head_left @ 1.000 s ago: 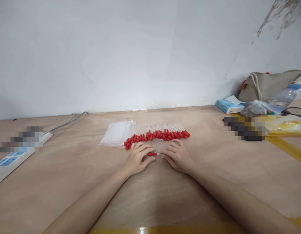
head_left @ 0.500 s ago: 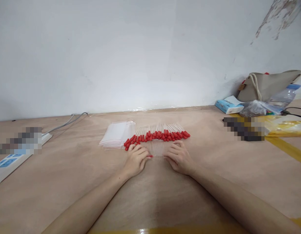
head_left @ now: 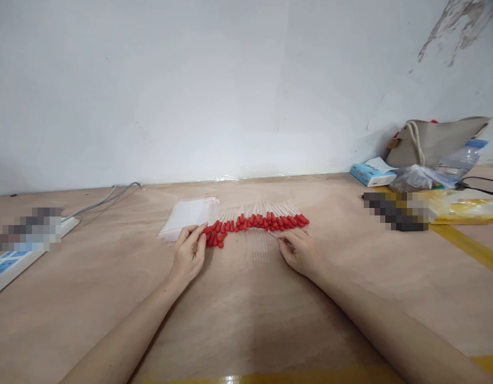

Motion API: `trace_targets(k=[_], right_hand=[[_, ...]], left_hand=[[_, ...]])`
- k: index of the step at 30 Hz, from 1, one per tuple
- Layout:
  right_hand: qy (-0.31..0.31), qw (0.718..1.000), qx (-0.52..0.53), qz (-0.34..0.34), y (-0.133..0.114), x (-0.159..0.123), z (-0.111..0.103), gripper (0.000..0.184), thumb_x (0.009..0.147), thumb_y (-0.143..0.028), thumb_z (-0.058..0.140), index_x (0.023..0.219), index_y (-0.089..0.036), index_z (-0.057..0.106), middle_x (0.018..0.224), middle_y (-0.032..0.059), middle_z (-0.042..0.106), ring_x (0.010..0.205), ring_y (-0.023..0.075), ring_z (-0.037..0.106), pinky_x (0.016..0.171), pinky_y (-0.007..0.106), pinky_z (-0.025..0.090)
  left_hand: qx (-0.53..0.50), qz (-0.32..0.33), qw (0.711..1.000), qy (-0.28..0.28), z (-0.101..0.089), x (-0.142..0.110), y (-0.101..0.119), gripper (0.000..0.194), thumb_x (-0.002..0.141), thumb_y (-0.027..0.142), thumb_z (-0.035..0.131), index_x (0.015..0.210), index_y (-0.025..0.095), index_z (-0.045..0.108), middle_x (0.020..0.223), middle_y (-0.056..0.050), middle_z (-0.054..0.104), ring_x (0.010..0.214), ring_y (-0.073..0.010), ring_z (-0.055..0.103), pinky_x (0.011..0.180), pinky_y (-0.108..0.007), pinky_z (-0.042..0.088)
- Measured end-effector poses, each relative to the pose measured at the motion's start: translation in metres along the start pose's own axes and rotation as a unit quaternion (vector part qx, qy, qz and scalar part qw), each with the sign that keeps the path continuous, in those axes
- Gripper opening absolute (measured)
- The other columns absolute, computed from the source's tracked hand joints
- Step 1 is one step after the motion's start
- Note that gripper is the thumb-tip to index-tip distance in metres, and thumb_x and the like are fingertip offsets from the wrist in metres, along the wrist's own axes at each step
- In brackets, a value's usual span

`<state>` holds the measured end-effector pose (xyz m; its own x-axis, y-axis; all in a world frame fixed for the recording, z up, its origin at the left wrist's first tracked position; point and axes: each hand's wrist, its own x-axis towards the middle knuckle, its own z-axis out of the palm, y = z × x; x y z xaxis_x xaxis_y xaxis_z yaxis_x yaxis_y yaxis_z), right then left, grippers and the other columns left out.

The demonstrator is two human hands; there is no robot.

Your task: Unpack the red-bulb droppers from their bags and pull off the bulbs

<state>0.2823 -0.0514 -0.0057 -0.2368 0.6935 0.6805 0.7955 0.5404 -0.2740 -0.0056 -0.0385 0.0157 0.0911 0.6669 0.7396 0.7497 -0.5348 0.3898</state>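
Beside the left end of a row of droppers [head_left: 266,220], my left hand [head_left: 189,255] has its thumb and fingers closed on a red rubber bulb [head_left: 207,231]. Several loose bulbs [head_left: 219,240] lie just right of those fingers. The droppers lie side by side, red bulbs toward me and thin clear stems pointing away. My right hand [head_left: 300,250] pinches a thin clear tube [head_left: 272,234], its tip aimed left toward the row. Between the hands a small batch of bare clear tubes [head_left: 257,249] lies on the table.
A stack of clear-and-white plastic bags [head_left: 186,216] lies behind my left hand. At far left sits a power strip [head_left: 14,264] with a grey cable [head_left: 106,204]. To the right are a blue tissue pack [head_left: 372,173], a beige bag [head_left: 438,141] and yellow packaging [head_left: 462,205].
My left hand has moved left from the bare tubes to the loose red bulbs. My right hand has shifted slightly up and now holds one tube raised off the batch.
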Motion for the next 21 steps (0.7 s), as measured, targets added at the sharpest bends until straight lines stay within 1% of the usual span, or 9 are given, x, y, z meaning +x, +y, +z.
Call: trace_targets(k=[4,11,16,18,21], right_hand=[[-0.002,1.000,-0.017,-0.018,0.002,0.002,0.002,0.015,0.078,-0.015,0.046,0.079,-0.019,0.060,0.068,0.0017,0.063,0.068,0.0146,0.054,0.071,0.029,0.031],[-0.002,0.999,-0.035,-0.022,0.003,0.008,0.009,0.018,0.080,-0.013,0.042,0.075,-0.017,0.058,0.065,0.0018,0.061,0.065,0.0140,0.053,0.068,0.028,0.029],[-0.005,0.997,-0.071,-0.021,0.001,0.008,0.009,0.018,0.081,-0.014,0.042,0.073,-0.017,0.057,0.064,0.0022,0.059,0.065,0.0141,0.052,0.068,0.029,0.028],[-0.009,0.997,-0.079,-0.017,-0.001,0.007,0.009,0.019,0.082,-0.015,0.042,0.074,-0.017,0.058,0.065,0.0024,0.059,0.066,0.0142,0.051,0.069,0.029,0.028],[-0.024,0.997,-0.072,-0.011,-0.008,0.003,0.009,0.018,0.082,-0.016,0.043,0.083,-0.018,0.060,0.072,0.0029,0.061,0.072,0.0149,0.052,0.071,0.029,0.029]], left_hand=[[0.012,-0.004,1.000,0.006,-0.003,0.000,-0.005,0.022,0.082,0.023,0.047,0.101,0.016,0.055,0.089,-0.005,0.057,0.082,-0.0159,0.055,0.075,-0.030,0.046],[-0.004,-0.034,0.999,0.014,0.000,-0.001,-0.004,0.018,0.080,0.027,0.052,0.093,0.016,0.054,0.081,-0.003,0.058,0.072,-0.0133,0.055,0.066,-0.027,0.046],[0.017,-0.042,0.999,0.015,0.001,-0.001,-0.006,0.018,0.077,0.029,0.055,0.091,0.017,0.055,0.078,-0.002,0.060,0.071,-0.0131,0.055,0.067,-0.027,0.045],[0.019,-0.048,0.999,0.014,0.001,-0.002,-0.009,0.019,0.076,0.030,0.056,0.090,0.017,0.056,0.079,-0.002,0.060,0.072,-0.0134,0.055,0.069,-0.027,0.045],[0.020,-0.049,0.999,0.014,0.002,-0.003,-0.012,0.018,0.075,0.031,0.058,0.086,0.017,0.056,0.079,-0.001,0.060,0.074,-0.0139,0.055,0.070,-0.027,0.044]])
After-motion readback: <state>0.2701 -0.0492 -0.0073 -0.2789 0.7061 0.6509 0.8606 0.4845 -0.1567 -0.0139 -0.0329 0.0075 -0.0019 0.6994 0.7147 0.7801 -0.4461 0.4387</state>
